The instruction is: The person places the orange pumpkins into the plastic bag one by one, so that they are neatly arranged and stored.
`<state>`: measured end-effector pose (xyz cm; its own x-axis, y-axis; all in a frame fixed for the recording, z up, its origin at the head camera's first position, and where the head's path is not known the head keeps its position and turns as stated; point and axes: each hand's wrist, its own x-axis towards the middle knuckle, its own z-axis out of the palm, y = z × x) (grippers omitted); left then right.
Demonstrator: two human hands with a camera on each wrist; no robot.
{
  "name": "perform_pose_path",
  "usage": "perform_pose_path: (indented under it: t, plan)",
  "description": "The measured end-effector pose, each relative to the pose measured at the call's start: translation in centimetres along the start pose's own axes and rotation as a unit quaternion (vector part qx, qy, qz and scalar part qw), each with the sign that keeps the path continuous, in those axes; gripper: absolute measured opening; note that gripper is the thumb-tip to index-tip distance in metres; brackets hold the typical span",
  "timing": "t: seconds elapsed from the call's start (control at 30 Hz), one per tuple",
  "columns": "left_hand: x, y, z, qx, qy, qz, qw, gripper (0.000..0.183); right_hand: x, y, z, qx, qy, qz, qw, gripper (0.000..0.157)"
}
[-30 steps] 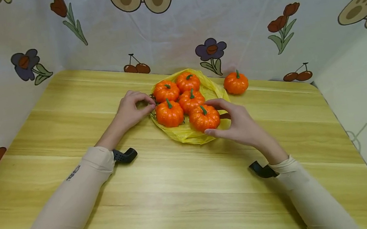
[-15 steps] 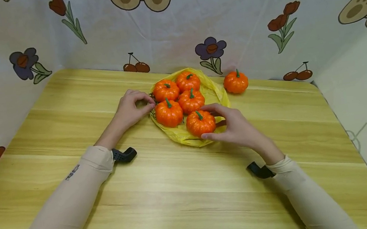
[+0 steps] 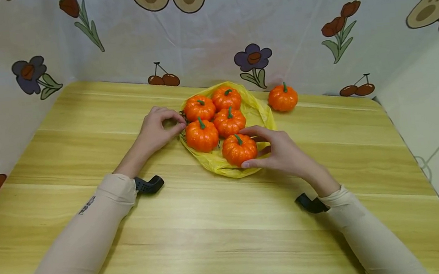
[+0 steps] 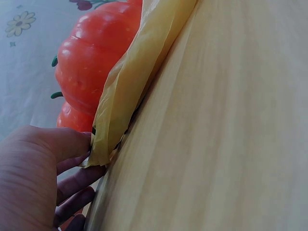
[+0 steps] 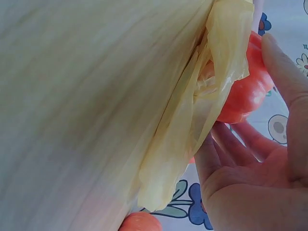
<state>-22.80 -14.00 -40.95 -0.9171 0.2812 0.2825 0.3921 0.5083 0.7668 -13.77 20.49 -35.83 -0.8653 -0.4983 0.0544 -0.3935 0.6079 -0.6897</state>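
On the wooden table a yellow plastic bag (image 3: 255,112) lies spread open, with several small orange pumpkins (image 3: 202,135) bunched on its left half. My left hand (image 3: 157,128) pinches the bag's left edge between thumb and fingers; the left wrist view shows the gathered plastic (image 4: 102,147) at the fingertips. At the bag's front right, my right hand (image 3: 280,150) holds one green-stemmed pumpkin (image 3: 239,150), thumb in front and fingers behind. In the right wrist view a fold of yellow plastic (image 5: 231,43) partly hides that pumpkin (image 5: 248,91).
Another pumpkin (image 3: 282,97) stands on the table behind and right of the bag, close to the patterned cloth backdrop (image 3: 190,35). Black wrist mounts (image 3: 149,185) stick out from both sleeves. The wooden tabletop (image 3: 214,229) extends in front of the bag.
My right hand has brought its pumpkin slightly left and toward me, down onto the bag's front part. My left hand has stayed at the bag's edge.
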Motion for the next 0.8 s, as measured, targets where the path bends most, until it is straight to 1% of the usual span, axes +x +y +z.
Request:
perform_pose_path:
  t: [0.17,0.3,0.4,0.67,0.8]
  plan:
    - [0.1,0.0,0.0,0.000,0.002,-0.002,1.0000,0.004,0.1,0.0,-0.1,-0.009,-0.002,0.002,1.000,0.079]
    - [0.1,-0.1,0.1,0.001,0.001,-0.001,1.0000,0.004,0.0,0.0,-0.2,-0.015,0.005,0.005,1.000,0.075]
    - [0.2,0.0,0.1,0.000,0.000,-0.002,1.0000,0.005,0.0,0.1,-0.5,-0.013,0.017,0.004,1.000,0.069]
    - [0.1,0.0,0.1,-0.002,0.000,-0.003,1.0000,0.004,0.0,0.6,-1.1,0.013,0.052,0.009,0.999,0.057]
    - [0.1,0.0,0.1,-0.002,0.000,-0.005,1.0000,0.005,0.0,1.0,-1.6,0.016,0.069,0.019,0.997,0.050]
